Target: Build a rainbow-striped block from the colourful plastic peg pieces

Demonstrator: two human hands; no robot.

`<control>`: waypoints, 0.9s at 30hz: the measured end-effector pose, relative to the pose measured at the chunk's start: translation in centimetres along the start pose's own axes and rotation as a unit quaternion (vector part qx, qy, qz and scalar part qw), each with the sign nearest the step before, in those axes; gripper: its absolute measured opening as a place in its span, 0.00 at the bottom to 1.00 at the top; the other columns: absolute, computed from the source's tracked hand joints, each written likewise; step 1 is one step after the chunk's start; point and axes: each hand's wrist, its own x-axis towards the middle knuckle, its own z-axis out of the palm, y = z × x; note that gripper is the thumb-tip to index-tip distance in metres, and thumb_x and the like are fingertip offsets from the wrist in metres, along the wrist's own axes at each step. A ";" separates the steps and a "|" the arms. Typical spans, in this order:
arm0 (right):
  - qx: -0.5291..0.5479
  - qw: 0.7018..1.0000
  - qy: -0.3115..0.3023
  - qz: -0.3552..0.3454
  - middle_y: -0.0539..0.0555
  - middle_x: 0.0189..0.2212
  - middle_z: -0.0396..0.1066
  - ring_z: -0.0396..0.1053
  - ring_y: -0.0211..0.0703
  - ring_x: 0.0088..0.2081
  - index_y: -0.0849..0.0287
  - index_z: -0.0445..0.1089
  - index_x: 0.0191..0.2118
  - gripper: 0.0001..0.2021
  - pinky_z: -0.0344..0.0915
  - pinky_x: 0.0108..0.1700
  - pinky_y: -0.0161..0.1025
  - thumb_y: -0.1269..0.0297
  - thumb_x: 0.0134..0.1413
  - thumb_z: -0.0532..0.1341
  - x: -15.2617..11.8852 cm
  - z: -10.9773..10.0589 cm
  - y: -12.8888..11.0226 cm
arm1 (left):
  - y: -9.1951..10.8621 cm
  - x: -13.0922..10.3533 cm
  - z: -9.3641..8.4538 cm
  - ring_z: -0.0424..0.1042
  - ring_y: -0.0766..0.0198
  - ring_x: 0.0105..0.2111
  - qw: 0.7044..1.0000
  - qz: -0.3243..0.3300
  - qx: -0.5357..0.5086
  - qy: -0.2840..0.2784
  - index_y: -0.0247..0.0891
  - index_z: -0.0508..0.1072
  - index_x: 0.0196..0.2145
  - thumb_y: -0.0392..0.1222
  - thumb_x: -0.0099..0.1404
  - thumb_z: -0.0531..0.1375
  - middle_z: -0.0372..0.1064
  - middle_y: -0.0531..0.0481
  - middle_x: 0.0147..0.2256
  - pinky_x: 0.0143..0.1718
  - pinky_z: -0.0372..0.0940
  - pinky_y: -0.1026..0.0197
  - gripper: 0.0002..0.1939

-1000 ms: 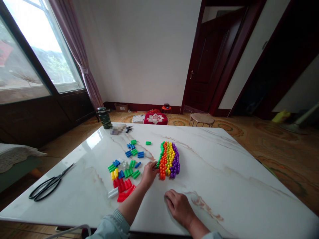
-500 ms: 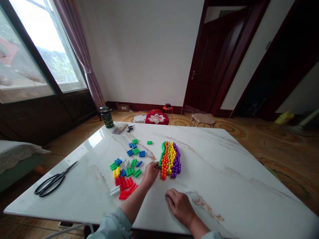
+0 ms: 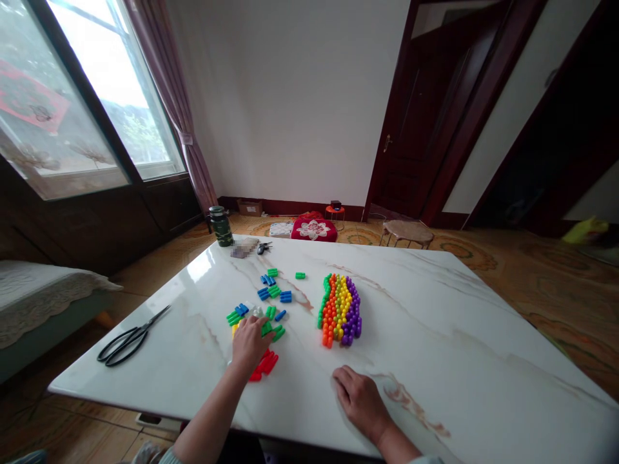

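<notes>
My left hand [image 3: 250, 340] is over the pile of small coloured plastic pieces, thumb and fingers apart around green pieces [image 3: 267, 327]; whether it touches them I cannot tell. Red pieces [image 3: 265, 366] lie by its wrist, blue ones [image 3: 285, 296] farther back. To the right of the pile, rows of bead-like pieces stand side by side: green [image 3: 320, 312], orange [image 3: 329, 322], yellow [image 3: 344, 309] and purple [image 3: 355, 312]. My right hand [image 3: 360, 399] rests on the table in front of these rows, its fingers curled in with nothing visible in them.
Black-handled scissors [image 3: 128, 341] lie on the left of the white marble-patterned table [image 3: 459, 348]. At its far left corner are a dark green flask [image 3: 221, 227] and keys [image 3: 264, 247]. Beyond the table stand a stool [image 3: 407, 231] and a red cushioned seat [image 3: 313, 229].
My left hand has moved left from the near end of the green row to the loose pieces. My right hand stays on the table. The view has shifted slightly.
</notes>
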 end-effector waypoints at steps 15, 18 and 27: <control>0.001 1.000 0.006 -0.002 0.52 0.34 0.70 0.71 0.41 0.35 0.57 0.67 0.39 0.09 0.61 0.38 0.34 0.71 0.61 0.50 0.0 -0.2 -0.2 | 0.8 2.4 1.6 0.70 0.55 0.47 0.992 0.011 -0.077 -0.100 0.40 0.68 0.55 0.30 0.59 0.58 0.66 0.41 0.49 0.45 0.63 0.59 0.26; 0.001 1.000 0.007 -0.003 0.52 0.34 0.70 0.71 0.41 0.35 0.57 0.67 0.39 0.09 0.61 0.38 0.34 0.71 0.60 0.50 0.0 0.0 -0.1 | 0.5 3.5 1.6 0.71 0.55 0.46 0.992 0.006 -0.077 -0.095 0.39 0.69 0.54 0.31 0.54 0.63 0.67 0.41 0.48 0.43 0.63 0.60 0.28; -0.001 1.000 0.003 0.000 0.52 0.34 0.70 0.70 0.41 0.35 0.57 0.66 0.39 0.09 0.61 0.37 0.34 0.71 0.60 0.50 0.0 0.0 -0.1 | 1.6 3.3 1.0 0.72 0.61 0.36 0.982 0.004 -0.177 0.072 0.38 0.74 0.42 0.38 0.64 0.55 0.71 0.45 0.40 0.41 0.65 0.60 0.11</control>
